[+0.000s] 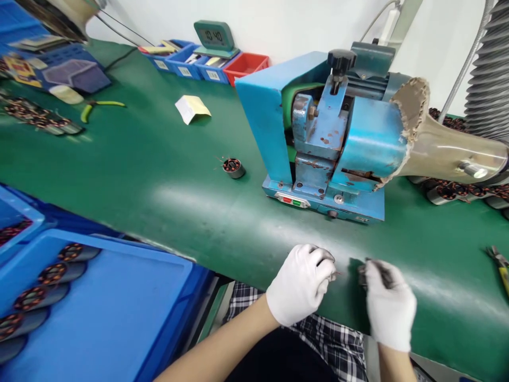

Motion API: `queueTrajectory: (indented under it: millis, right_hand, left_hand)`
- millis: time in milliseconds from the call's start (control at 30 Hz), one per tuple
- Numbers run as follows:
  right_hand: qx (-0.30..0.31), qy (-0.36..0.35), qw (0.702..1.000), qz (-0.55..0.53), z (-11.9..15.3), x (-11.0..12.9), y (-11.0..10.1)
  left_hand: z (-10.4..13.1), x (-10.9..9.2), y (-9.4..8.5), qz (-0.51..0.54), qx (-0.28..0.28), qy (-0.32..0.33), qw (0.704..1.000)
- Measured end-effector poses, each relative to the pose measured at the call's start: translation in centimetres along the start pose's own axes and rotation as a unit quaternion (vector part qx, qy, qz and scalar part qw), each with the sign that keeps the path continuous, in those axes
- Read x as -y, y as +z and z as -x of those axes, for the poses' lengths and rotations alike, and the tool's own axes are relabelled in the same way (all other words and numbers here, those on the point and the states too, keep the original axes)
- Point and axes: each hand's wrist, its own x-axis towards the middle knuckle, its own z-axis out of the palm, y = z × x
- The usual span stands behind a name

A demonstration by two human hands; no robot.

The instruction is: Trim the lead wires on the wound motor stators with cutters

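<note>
Both gloved hands work at the near edge of the green bench [167,180], just in front of the blue machine [330,143]. The left hand [301,284] is curled around a small dark part [326,261], mostly hidden by the glove, with thin wire ends poking out toward the right. The right hand [388,305] pinches a dark, blurred tool [368,270] whose shape is hard to make out. A lone wound stator [233,167] sits on the bench left of the machine. More stators lie in the blue tray [119,318], cut off at the frame's left edge.
</note>
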Motion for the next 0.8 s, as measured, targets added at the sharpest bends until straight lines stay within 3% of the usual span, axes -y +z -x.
queueTrajectory:
  millis: [67, 167, 233, 300, 367, 467, 533, 600, 700, 800]
  right_hand:
    - [-0.023, 0.034, 0.998, -0.039, -0.4, -0.5, -1.0]
    - [0.075, 0.023, 0.994, -0.070, -0.1, -0.7, -1.7]
    - [0.128, -0.053, 0.988, -0.066, 0.5, -0.5, -1.4]
    - [0.156, -0.172, 0.973, -0.015, 0.9, -0.1, -0.9]
    - [0.173, -0.299, 0.936, 0.068, 0.9, 0.5, -0.3]
    - [0.188, -0.452, 0.850, 0.195, 0.1, 1.5, -0.1]
    - [0.195, -0.519, 0.792, 0.257, -0.6, 2.2, -0.3]
    - [0.216, -0.544, 0.756, 0.292, -1.2, 2.6, -0.5]
    - [0.240, -0.520, 0.766, 0.291, -1.8, 2.4, -0.5]
    - [0.254, -0.446, 0.824, 0.239, -1.8, 1.5, 0.0]
  left_hand:
    - [0.0, 0.0, 0.1, 0.002, -0.003, 0.000, 1.000]
    - [0.1, 0.1, 0.2, 0.002, -0.002, 0.000, 1.000]
    - [0.1, 0.0, 0.1, 0.003, -0.002, 0.000, 1.000]
    - [0.0, 0.0, 0.0, 0.003, -0.004, -0.001, 1.000]
    - [0.0, 0.0, -0.2, -0.001, 0.000, -0.003, 1.000]
    - [-0.1, -0.2, -0.4, -0.005, 0.018, -0.004, 1.000]
    - [-0.1, -0.3, -0.5, -0.004, 0.029, -0.005, 1.000]
    - [0.0, -0.4, -0.5, 0.002, 0.031, -0.012, 0.999]
    - [0.3, 0.0, -0.6, 0.077, -0.007, -0.015, 0.997]
    - [0.5, 1.1, -0.9, 0.179, -0.019, -0.011, 0.984]
